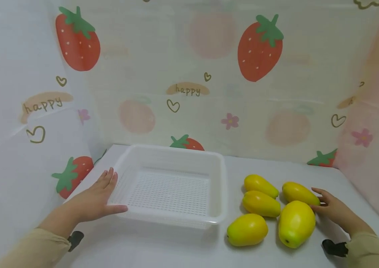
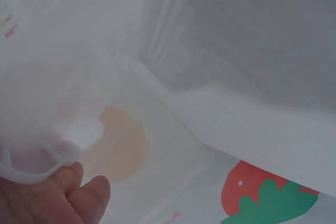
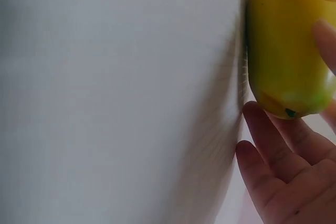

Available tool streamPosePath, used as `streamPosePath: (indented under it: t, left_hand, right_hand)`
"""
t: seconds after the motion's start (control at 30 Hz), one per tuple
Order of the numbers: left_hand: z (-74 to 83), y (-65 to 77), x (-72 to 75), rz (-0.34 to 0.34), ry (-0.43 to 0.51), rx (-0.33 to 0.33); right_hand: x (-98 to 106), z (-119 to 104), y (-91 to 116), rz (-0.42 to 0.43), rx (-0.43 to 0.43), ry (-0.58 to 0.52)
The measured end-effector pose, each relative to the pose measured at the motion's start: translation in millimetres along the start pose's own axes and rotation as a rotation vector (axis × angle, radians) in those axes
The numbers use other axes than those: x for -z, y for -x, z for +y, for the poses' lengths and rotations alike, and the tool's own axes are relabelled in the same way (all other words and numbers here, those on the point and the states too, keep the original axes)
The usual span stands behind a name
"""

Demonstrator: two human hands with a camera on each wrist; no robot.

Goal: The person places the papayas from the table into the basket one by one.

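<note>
My left hand (image 1: 97,199) rests at the left side of a white plastic basket (image 1: 223,186), its thumb stretched along the front rim and its other fingers extended at the left rim. In the left wrist view, fingertips (image 2: 90,198) show right beside the curved rim. Over on the right, my right hand (image 1: 335,210) has its fingers spread around the near end of an oval, mango-like yellow fruit (image 1: 300,193). The right wrist view shows this fruit (image 3: 286,51) with a dark green stem mark, fingertips at its end. A larger yellow fruit (image 1: 296,223) lies just in front.
Three more yellow fruits, a rear one (image 1: 261,186), a middle one (image 1: 261,204) and a front one (image 1: 247,230), lie between the basket and the right-hand fruits. A white table (image 1: 149,249) carries everything. Printed cloth (image 1: 189,56) with strawberries hangs behind and at both sides.
</note>
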State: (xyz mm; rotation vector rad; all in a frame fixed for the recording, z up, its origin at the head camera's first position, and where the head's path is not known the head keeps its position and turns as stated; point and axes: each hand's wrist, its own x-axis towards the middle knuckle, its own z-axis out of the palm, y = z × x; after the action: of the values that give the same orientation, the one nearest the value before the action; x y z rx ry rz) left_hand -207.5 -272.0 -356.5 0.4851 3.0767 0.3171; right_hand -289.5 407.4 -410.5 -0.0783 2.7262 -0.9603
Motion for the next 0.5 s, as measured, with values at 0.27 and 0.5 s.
streamPosePath:
  t: [0.27, 0.5]
  left_hand:
    - [4.0, -4.3, -1.7, -0.002, -0.014, 0.0]
    - [4.6, -2.0, 0.4, 0.005, -0.005, 0.016]
  right_hand:
    - [0.8, 6.8, 5.3, 0.022, -0.017, 0.004]
    - [-0.4, 4.3, 4.7, 0.058, 0.003, -0.048]
